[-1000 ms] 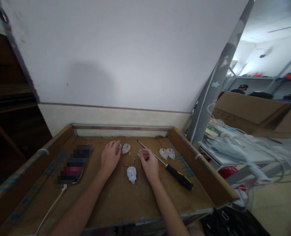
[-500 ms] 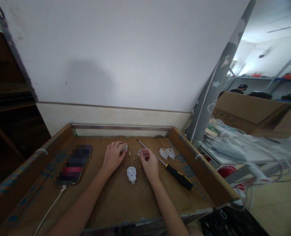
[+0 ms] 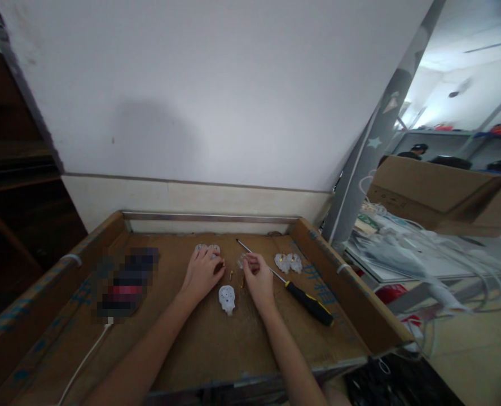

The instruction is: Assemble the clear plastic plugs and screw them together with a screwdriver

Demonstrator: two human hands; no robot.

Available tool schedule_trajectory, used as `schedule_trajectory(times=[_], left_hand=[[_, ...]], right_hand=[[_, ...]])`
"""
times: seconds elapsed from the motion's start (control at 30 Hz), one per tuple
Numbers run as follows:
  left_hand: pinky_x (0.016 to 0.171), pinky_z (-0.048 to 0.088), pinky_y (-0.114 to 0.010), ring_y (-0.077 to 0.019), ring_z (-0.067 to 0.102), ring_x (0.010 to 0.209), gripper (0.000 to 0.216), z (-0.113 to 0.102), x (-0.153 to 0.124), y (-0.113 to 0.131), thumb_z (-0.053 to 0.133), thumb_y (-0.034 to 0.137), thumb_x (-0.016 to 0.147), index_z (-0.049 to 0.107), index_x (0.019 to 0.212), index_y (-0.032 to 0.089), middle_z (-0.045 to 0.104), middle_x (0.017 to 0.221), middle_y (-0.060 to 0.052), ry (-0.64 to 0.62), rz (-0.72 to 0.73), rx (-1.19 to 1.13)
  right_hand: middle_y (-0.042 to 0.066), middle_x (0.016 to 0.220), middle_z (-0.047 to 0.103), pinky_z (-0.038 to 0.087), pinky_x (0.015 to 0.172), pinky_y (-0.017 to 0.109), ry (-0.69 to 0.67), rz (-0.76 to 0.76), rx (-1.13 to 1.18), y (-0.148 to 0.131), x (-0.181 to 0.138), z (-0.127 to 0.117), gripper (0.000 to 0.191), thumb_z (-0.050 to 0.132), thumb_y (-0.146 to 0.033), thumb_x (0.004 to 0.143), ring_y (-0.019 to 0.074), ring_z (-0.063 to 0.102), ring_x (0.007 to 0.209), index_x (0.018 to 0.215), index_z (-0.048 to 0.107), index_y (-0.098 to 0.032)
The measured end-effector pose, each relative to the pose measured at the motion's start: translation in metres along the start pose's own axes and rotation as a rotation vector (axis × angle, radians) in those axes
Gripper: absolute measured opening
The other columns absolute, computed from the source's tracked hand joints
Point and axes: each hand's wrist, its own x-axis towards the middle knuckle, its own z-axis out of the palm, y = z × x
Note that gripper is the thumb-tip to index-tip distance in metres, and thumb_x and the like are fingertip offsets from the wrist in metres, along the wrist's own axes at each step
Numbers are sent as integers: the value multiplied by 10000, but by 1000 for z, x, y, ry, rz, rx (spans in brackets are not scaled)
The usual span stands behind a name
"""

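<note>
My left hand [image 3: 202, 273] rests palm down on the brown work surface [image 3: 200, 344], fingers curled in a pinch at a tiny brass piece near its fingertips; two white plug shells [image 3: 206, 248] lie just beyond it. My right hand [image 3: 256, 277] is closed around a small clear-white plug part [image 3: 242, 261]. A white plug faceplate [image 3: 227, 299] lies between my wrists. Small brass pins [image 3: 231, 275] lie between the hands. A screwdriver [image 3: 301, 295] with a black and yellow handle lies right of my right hand.
Two more white plug parts [image 3: 288, 263] sit near the screwdriver shaft. A phone [image 3: 126, 282] with a white cable lies at the left. Raised cardboard walls [image 3: 343, 287] border the tray. White cables and cardboard boxes [image 3: 436, 194] are at the right, with people far behind.
My left hand has left the white shells at the back and slid right and nearer, to the small brass piece. My right hand has stayed put.
</note>
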Motion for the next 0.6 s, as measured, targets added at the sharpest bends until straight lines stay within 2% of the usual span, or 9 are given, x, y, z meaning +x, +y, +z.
schedule_trajectory(times=[0.13, 0.3, 0.47, 0.6], left_hand=[[801, 392, -392, -247, 533, 941, 56, -4, 1, 3, 615, 217, 790, 672, 787, 216, 661, 993, -45, -3, -35, -2], [790, 405, -377, -229, 568, 896, 68, -8, 1, 5, 599, 215, 804, 659, 829, 232, 689, 921, -21, 74, -60, -98], [785, 445, -338, -190, 601, 828, 114, -8, 0, 11, 565, 158, 807, 633, 874, 221, 684, 844, -7, 103, -9, -275], [786, 453, -338, -201, 591, 842, 108, -9, 0, 16, 572, 154, 806, 630, 876, 211, 673, 835, -16, 110, 17, -282]], right_hand=[[41, 752, 667, 455, 591, 279, 1, 24, 54, 1, 1, 1, 255, 565, -394, 761, 159, 580, 599, 902, 610, -186], [63, 773, 668, 499, 639, 306, -10, 71, 161, 3, 3, 2, 312, 567, -422, 747, 178, 623, 672, 921, 595, -164], [69, 748, 676, 486, 512, 283, -75, 111, 253, 0, 3, 5, 366, 610, -467, 706, 193, 631, 645, 910, 609, -162], [66, 747, 673, 460, 461, 266, -95, 129, 293, -4, 2, 5, 382, 642, -477, 677, 190, 622, 627, 897, 607, -167]])
